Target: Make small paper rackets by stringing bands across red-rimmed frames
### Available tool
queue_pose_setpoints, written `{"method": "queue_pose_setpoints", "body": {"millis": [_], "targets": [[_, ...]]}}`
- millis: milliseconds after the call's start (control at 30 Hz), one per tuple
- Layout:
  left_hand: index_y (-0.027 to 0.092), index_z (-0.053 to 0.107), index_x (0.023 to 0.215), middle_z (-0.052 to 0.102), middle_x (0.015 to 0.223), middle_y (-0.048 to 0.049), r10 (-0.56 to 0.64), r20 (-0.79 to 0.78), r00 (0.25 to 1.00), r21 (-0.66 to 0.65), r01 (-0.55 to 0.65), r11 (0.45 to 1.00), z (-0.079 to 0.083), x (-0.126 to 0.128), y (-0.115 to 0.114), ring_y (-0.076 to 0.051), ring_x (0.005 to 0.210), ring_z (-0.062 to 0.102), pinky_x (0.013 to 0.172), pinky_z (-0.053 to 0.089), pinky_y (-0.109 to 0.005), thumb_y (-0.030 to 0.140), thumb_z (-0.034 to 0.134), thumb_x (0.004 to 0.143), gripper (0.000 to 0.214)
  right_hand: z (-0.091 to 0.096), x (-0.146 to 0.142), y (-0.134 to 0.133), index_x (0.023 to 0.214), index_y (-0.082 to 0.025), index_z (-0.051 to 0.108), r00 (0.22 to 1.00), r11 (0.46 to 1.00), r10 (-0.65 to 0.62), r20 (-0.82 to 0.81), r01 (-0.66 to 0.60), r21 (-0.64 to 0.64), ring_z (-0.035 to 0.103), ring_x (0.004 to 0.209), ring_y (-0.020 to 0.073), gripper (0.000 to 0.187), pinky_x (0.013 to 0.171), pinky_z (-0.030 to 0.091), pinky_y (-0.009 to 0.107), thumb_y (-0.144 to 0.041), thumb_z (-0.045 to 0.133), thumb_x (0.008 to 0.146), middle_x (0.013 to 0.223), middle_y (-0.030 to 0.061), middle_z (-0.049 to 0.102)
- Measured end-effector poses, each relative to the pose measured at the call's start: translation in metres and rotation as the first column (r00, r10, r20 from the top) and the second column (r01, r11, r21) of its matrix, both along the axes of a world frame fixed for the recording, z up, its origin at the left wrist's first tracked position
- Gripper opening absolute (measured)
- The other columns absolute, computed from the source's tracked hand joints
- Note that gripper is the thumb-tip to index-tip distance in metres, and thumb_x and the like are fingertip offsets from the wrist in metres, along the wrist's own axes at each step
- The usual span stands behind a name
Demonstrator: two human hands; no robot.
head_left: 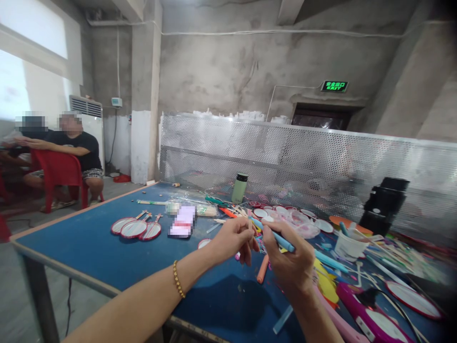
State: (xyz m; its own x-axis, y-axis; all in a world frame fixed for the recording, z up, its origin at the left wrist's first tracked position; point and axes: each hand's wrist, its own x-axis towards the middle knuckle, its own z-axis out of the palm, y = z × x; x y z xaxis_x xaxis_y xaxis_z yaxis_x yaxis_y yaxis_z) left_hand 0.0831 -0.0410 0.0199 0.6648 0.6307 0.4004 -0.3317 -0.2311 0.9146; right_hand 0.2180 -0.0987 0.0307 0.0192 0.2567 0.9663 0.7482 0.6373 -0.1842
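My left hand point(233, 238) is raised over the blue table point(89, 238), its fingers pinched on a thin wooden stick point(249, 220) that points up. A small pink piece shows under its fingers. My right hand point(291, 259) is closed around a light blue pen point(274, 236), whose tip points left toward the stick. The two hands nearly touch. An orange marker point(262, 269) lies on the table just below them. A gold bead bracelet point(178, 279) is on my left wrist.
Three small red-rimmed round fans point(135, 227) lie to the left. A green bottle point(239, 187) stands at the back, a black jug point(383, 205) and white cup point(348, 245) on the right amid scattered sticks and paper. Two people sit at far left by a red chair point(59, 171).
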Motion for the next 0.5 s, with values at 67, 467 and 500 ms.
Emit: {"method": "queue_pose_setpoints", "body": {"millis": [67,467,500], "targets": [[0.017,0.044,0.085,0.064,0.068,-0.0014,0.001,-0.005,1.000,-0.010,-0.001,1.000,0.0009,-0.0005,-0.0008,-0.012,0.037,0.058,0.032,0.039,-0.018,0.025,0.050,0.081,0.011,0.0006,0.0008,-0.0002,0.083,-0.019,0.068,1.000,1.000,-0.021,-0.010,0.021,0.017,0.066,0.068,0.0131,0.008,0.060,0.049,0.023,-0.015,0.061,0.086,0.077,0.0013,0.071],[0.017,0.043,0.085,0.064,0.068,-0.0014,0.002,-0.013,1.000,-0.013,-0.002,1.000,0.0017,-0.0005,-0.0003,-0.011,0.037,0.058,0.032,0.039,-0.018,0.024,0.049,0.082,0.010,-0.0018,0.0029,0.0012,0.083,-0.019,0.068,1.000,1.000,-0.009,-0.025,0.009,0.002,0.067,0.072,0.0141,0.008,0.062,0.049,0.024,-0.015,0.061,0.085,0.079,0.0015,0.072],[0.017,0.043,0.085,0.064,0.068,-0.0014,0.003,-0.014,1.000,-0.011,-0.003,1.000,0.0019,-0.0006,-0.0004,-0.011,0.037,0.058,0.032,0.039,-0.018,0.024,0.049,0.082,0.010,-0.0018,0.0030,0.0011,0.084,-0.019,0.068,1.000,1.000,-0.013,-0.028,0.013,0.001,0.067,0.072,0.0142,0.008,0.062,0.049,0.024,-0.016,0.061,0.085,0.080,0.0017,0.072]]}}
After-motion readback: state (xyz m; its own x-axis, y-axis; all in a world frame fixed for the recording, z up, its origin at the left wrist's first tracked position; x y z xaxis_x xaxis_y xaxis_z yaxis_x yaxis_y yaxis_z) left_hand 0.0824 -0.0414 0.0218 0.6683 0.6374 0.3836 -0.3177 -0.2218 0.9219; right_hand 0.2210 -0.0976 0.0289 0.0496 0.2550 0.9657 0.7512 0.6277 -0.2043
